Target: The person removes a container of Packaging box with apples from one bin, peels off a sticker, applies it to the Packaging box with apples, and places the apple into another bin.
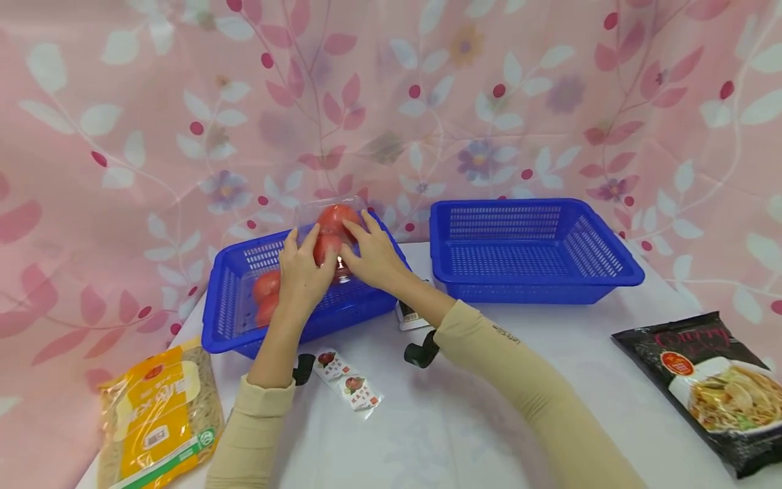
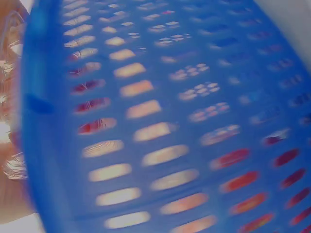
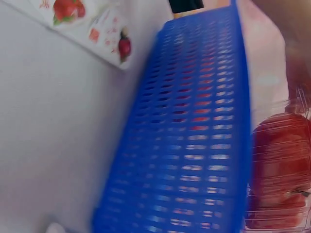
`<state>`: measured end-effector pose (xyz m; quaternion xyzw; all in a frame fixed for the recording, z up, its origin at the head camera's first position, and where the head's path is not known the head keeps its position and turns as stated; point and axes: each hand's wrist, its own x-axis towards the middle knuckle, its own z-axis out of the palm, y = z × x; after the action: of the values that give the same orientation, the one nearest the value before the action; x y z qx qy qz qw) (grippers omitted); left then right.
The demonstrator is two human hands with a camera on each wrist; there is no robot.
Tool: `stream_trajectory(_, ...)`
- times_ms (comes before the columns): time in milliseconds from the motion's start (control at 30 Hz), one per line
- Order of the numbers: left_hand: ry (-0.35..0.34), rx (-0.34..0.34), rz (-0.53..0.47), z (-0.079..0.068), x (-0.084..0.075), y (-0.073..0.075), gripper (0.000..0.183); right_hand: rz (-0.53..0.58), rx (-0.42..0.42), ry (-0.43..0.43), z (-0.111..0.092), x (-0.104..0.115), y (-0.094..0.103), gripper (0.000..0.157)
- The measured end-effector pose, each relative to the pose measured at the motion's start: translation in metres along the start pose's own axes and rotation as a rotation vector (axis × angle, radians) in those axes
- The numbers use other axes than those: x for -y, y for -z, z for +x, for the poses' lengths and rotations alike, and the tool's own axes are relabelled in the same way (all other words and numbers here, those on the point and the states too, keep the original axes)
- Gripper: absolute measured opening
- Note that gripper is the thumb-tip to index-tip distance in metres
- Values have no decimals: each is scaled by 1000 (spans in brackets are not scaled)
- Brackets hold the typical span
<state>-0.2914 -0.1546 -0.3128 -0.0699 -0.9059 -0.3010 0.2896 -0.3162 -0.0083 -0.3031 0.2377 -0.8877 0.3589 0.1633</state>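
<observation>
Forearms [image 1: 510, 363] reach forward, left hand [image 1: 305, 273] and right hand [image 1: 374, 257] gripping close together.

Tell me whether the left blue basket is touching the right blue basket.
Apart: the head view shows a strip of white tabletop between the left blue basket and the right blue basket.

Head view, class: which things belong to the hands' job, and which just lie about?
Job, apparently:
clear tomato pack
left blue basket
tomatoes inside it

Lying about, seemingly:
right blue basket
yellow noodle bag
black curry noodle packet
fruit-printed sachets
half-hidden white-edged item
</observation>
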Motion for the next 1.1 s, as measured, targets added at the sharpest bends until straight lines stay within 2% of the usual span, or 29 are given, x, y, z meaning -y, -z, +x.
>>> stream_trajectory(233,-190,-75,-6,-22,-34,17,50,74,0,12,-24,5,43,48)
stream_trajectory(400,-264,-22,-11,-45,-55,27,53,72,16,41,-51,6,71,48)
stream_trajectory(533,-381,6,-28,-64,-69,28,53,57,15,69,-80,1,92,47)
stream_trajectory(667,-491,69,-22,-86,-80,22,56,27,27,60,-115,-9,108,49)
stream_trajectory(833,-578,153,-16,-113,-86,16,61,-9,93,19,-153,-18,119,52)
stream_trajectory(967,-615,236,-29,-134,-87,14,66,-20,123,12,-181,-25,121,53)
stream_trajectory(1100,-603,349,-29,-151,-88,12,71,-39,137,19,-204,-31,119,52)
